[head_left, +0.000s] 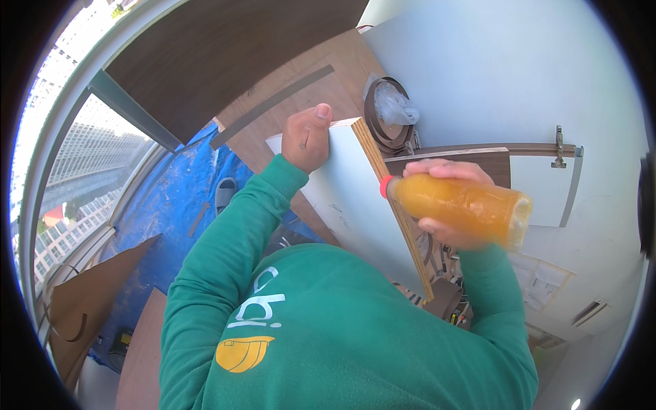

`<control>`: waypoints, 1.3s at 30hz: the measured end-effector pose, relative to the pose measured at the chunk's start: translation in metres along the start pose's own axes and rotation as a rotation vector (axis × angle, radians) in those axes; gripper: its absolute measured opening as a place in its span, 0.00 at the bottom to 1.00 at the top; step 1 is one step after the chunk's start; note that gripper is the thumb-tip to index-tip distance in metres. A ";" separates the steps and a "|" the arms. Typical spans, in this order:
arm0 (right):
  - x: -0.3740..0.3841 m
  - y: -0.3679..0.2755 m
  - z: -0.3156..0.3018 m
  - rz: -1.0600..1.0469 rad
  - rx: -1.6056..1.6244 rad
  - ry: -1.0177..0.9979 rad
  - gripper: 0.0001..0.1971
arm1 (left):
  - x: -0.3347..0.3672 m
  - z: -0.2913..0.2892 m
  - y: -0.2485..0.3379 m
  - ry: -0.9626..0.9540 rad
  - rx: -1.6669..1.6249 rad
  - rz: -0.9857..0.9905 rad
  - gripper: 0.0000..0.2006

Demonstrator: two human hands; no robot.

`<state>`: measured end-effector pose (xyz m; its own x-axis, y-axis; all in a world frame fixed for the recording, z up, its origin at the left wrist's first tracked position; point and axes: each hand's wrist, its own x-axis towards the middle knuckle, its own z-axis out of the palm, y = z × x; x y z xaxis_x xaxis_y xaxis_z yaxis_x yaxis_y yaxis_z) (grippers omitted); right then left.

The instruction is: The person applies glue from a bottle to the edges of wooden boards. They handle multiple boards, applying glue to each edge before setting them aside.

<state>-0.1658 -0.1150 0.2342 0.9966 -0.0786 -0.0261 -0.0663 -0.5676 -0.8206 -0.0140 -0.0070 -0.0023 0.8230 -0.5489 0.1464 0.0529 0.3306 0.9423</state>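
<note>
A white-faced plywood board (355, 181) stands on edge in front of my body, its bare layered edge (404, 229) facing up and to the right. My left hand (307, 139) is closed over the board's far end, thumb up. Wrapped around a clear plastic bottle (465, 205) of yellow-orange liquid is my right hand (456, 236), partly hidden behind it. The bottle lies tilted almost level, and its red tip (385, 186) points left at the plywood edge, touching or very close to it. Whether any liquid is on the edge cannot be made out.
Rolls of brown edge strip (391, 130) with a clear plastic bag lie beyond the board. A brown panel with a hinge (559, 147) is at the right. Blue sheeting (154, 205) covers the floor at left, with a grey slipper (225, 194). Tools (456, 316) lie below the board.
</note>
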 end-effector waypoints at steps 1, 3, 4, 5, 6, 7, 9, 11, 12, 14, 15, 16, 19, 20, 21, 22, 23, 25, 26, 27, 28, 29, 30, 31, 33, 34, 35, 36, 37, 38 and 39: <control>-0.003 -0.006 -0.005 0.039 0.009 -0.037 0.30 | 0.000 -0.001 0.000 0.005 0.001 0.004 0.31; -0.008 -0.010 -0.008 0.078 0.052 0.030 0.30 | 0.001 0.002 0.002 0.009 -0.012 0.017 0.31; -0.009 -0.011 -0.008 0.097 0.074 0.063 0.30 | 0.001 0.003 0.002 0.012 -0.018 0.023 0.31; -0.009 -0.011 -0.008 0.082 0.085 0.074 0.31 | 0.001 0.003 0.002 0.009 -0.009 0.024 0.31; -0.008 -0.010 -0.008 0.066 0.096 0.085 0.31 | 0.001 0.002 0.001 0.006 0.000 0.024 0.31; -0.007 -0.009 -0.008 0.050 0.107 0.095 0.31 | 0.001 0.002 0.000 0.004 0.010 0.025 0.31; -0.010 -0.004 -0.006 0.055 0.080 0.063 0.31 | 0.000 0.001 -0.001 0.001 -0.016 0.011 0.31; -0.007 -0.003 -0.005 0.045 0.060 0.049 0.31 | -0.001 0.001 0.000 0.001 -0.027 0.009 0.30; -0.002 -0.003 -0.003 0.033 0.053 0.052 0.30 | 0.000 0.001 0.001 0.001 -0.025 0.015 0.30; 0.013 -0.002 0.002 0.006 0.041 0.071 0.30 | 0.000 0.001 0.001 0.002 -0.019 0.014 0.30; 0.022 0.000 0.006 -0.012 0.034 0.088 0.30 | 0.000 0.001 0.000 0.002 -0.014 0.011 0.30; 0.031 0.001 0.010 -0.030 0.027 0.105 0.30 | 0.000 0.001 -0.001 0.002 -0.009 0.008 0.30; 0.066 -0.003 0.015 -0.059 0.042 0.131 0.29 | 0.002 0.002 0.000 0.015 0.027 0.043 0.30; 0.073 -0.003 0.015 -0.072 0.067 0.120 0.29 | 0.001 0.001 -0.001 0.013 0.021 0.035 0.31; 0.075 -0.003 0.014 -0.072 0.056 0.119 0.29 | 0.001 0.001 -0.002 0.010 0.014 0.028 0.31; 0.071 -0.002 0.012 -0.073 0.009 0.099 0.29 | 0.001 0.000 -0.002 0.007 0.007 0.021 0.31; 0.064 -0.001 0.007 -0.070 -0.039 0.077 0.28 | 0.000 0.000 -0.001 0.008 -0.009 0.015 0.31; 0.051 -0.001 0.004 -0.048 -0.051 0.054 0.28 | -0.001 0.001 0.002 0.013 -0.036 0.001 0.31; 0.045 -0.004 0.004 -0.028 -0.016 0.057 0.29 | 0.000 0.001 0.000 0.007 -0.026 0.011 0.31; 0.043 -0.005 0.004 -0.009 0.019 0.060 0.29 | 0.000 0.000 -0.003 0.001 -0.016 0.020 0.31; 0.047 -0.004 0.006 -0.018 0.007 0.082 0.29 | 0.001 0.000 -0.005 -0.006 -0.006 0.029 0.31; 0.056 -0.003 0.009 -0.024 -0.005 0.110 0.29 | 0.001 0.001 -0.003 0.007 -0.010 0.020 0.31; 0.063 -0.002 0.010 -0.030 -0.018 0.139 0.29 | 0.001 0.003 0.002 0.020 -0.014 0.012 0.31; 0.072 -0.003 0.010 -0.030 -0.016 0.125 0.29 | 0.000 0.005 0.005 0.032 -0.018 0.003 0.31; 0.087 -0.005 0.009 -0.032 -0.005 0.094 0.28 | 0.000 0.003 0.001 0.013 -0.024 -0.013 0.31; 0.082 -0.003 0.008 -0.057 -0.039 0.094 0.28 | 0.000 0.002 0.000 0.003 -0.027 -0.021 0.31; 0.073 0.000 0.006 -0.079 -0.078 0.091 0.27 | 0.000 -0.001 -0.002 -0.012 -0.012 -0.022 0.31; 0.066 0.001 0.004 -0.103 -0.115 0.085 0.27 | 0.000 -0.003 -0.003 -0.023 0.004 -0.023 0.31; 0.059 -0.002 0.004 -0.067 -0.085 0.083 0.27 | 0.000 -0.004 -0.004 -0.035 0.020 -0.024 0.31; 0.051 -0.005 0.005 -0.032 -0.055 0.080 0.27 | 0.000 -0.003 -0.003 -0.027 0.014 -0.019 0.31; 0.051 -0.006 0.006 -0.023 -0.039 0.090 0.27 | 0.001 -0.002 -0.001 -0.020 0.009 -0.013 0.30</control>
<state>-0.1146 -0.1104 0.2346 0.9894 -0.1378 0.0451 -0.0474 -0.6015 -0.7975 -0.0122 -0.0059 -0.0042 0.8107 -0.5686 0.1396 0.0589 0.3164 0.9468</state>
